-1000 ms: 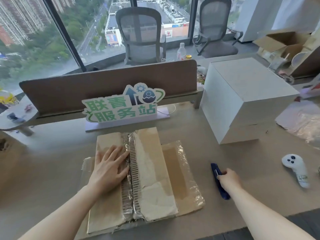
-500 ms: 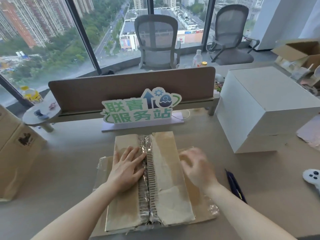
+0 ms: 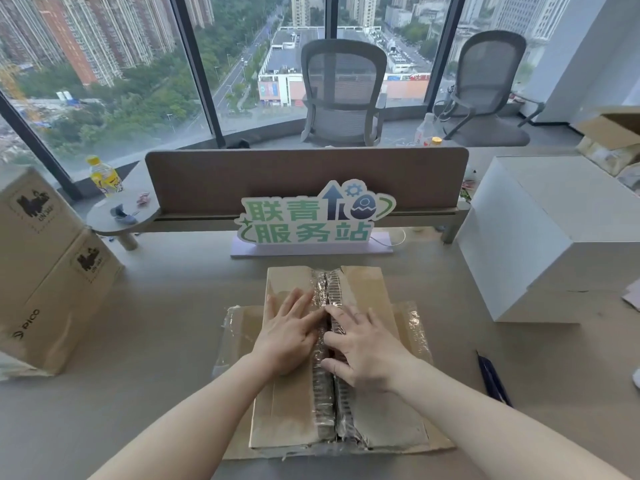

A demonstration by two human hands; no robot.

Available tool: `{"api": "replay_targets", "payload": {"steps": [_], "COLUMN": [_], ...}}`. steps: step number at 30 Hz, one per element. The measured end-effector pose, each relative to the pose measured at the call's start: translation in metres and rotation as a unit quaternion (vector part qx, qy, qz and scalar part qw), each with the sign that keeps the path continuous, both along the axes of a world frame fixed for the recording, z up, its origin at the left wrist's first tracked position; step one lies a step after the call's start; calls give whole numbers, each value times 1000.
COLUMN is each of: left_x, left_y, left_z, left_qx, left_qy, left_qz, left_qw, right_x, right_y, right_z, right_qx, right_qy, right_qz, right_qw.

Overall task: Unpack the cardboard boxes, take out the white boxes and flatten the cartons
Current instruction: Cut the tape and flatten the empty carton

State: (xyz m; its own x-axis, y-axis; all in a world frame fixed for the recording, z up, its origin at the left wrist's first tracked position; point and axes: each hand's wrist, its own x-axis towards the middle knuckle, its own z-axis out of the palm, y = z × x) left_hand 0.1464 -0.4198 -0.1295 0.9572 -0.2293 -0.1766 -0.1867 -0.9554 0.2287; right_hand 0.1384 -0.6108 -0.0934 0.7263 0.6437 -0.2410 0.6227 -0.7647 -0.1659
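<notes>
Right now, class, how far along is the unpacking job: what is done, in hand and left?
Done: two white boxes sit stacked on the desk. In hand: the left hand and right hand press flat on the flattened carton beside its taped seam. Left: two brown cartons at the left look unopened.

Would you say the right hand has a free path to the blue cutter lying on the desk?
Probably yes: the right hand rests flat on the flattened carton, holding nothing, and only bare desk separates it from the blue cutter.
</notes>
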Motion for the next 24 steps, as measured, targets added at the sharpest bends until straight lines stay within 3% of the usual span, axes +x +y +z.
{"api": "replay_targets", "payload": {"steps": [7,20,24], "left_x": [-1,5,7], "left_y": [6,3,14], "left_z": [0,3,3], "left_qx": [3,12,30], "left_qy": [-1,-13,2], "left_qz": [-5,-16,-8], "left_qw": [1000,1000,1000], "right_x": [-2,1,9], "right_y": [-12,-44,-75], "right_z": [26,52,66], "right_qx": [129,218,306], "right_qy": [-46,6,-24], "right_qz": [-44,-147,-206], "right_qw": [990,965,929]}}
